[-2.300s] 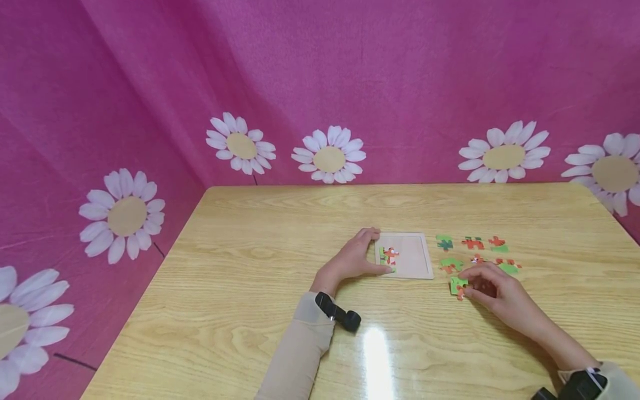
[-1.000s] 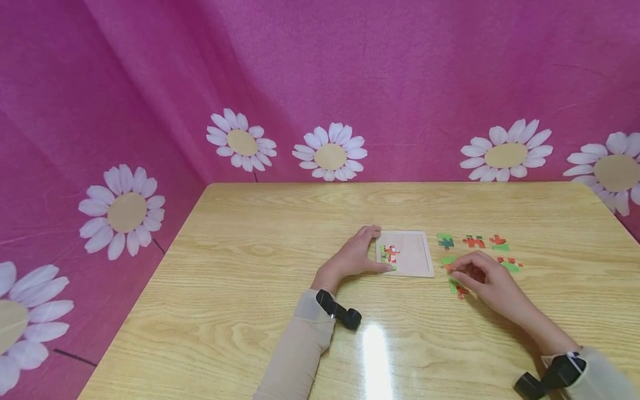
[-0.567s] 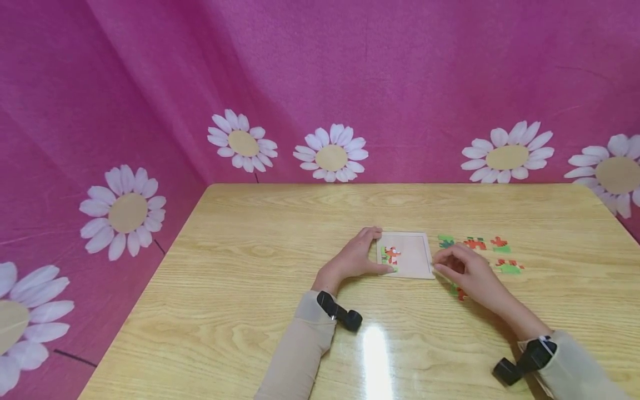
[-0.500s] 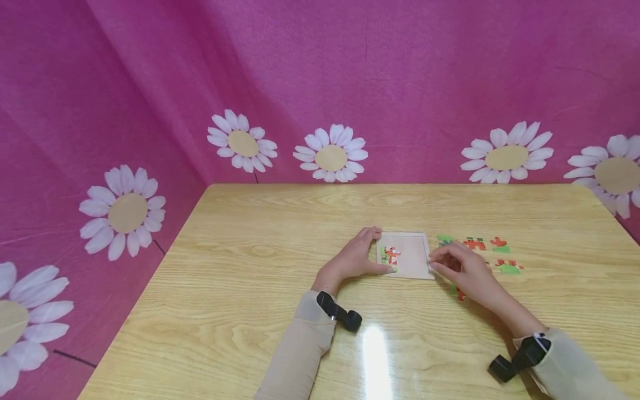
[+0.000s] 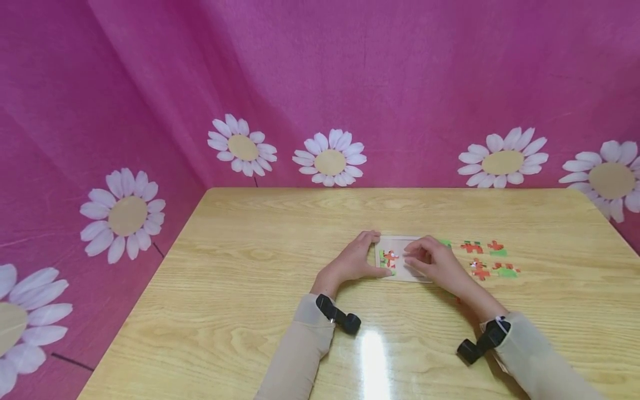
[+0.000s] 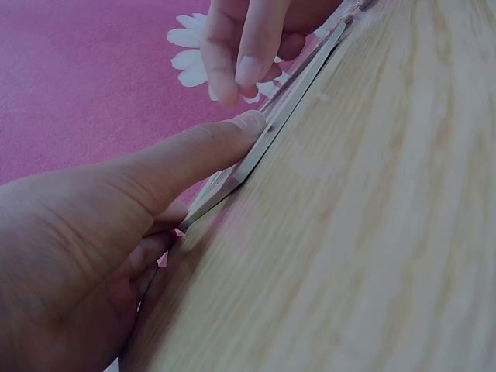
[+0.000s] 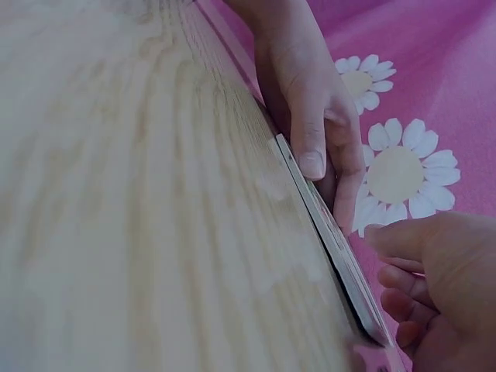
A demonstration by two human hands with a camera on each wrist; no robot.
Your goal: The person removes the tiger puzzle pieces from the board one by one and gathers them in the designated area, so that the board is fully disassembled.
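Note:
My left hand (image 5: 352, 260) holds the left side of a shallow wooden puzzle tray (image 5: 404, 240), fingers at its far corner and thumb over its near edge. Inside, along the left side, lie a few red and green puzzle pieces (image 5: 388, 258); the thumb partly covers them. Over the tray's right half hovers my right hand (image 5: 440, 264), its fingers loosely bent and no piece showing at the fingertips. The left wrist view shows the right hand's fingers (image 6: 260, 54) above the tray, near the left thumb. From the right wrist, the left hand (image 7: 318, 116) appears at the tray's edge.
Right of the tray, loose puzzle pieces lie in rows: an orange one (image 5: 471, 246), an orange and green one (image 5: 496, 248), a tiger-face one (image 5: 480, 269) and a green and red one (image 5: 506, 270). My right hand and forearm hide others. A pink flowered curtain (image 5: 400, 83) borders the wooden table (image 5: 240, 289).
My right hand has left the puzzle piece at the near end of the rows and moved left, over the tray. My left hand has stayed on the tray.

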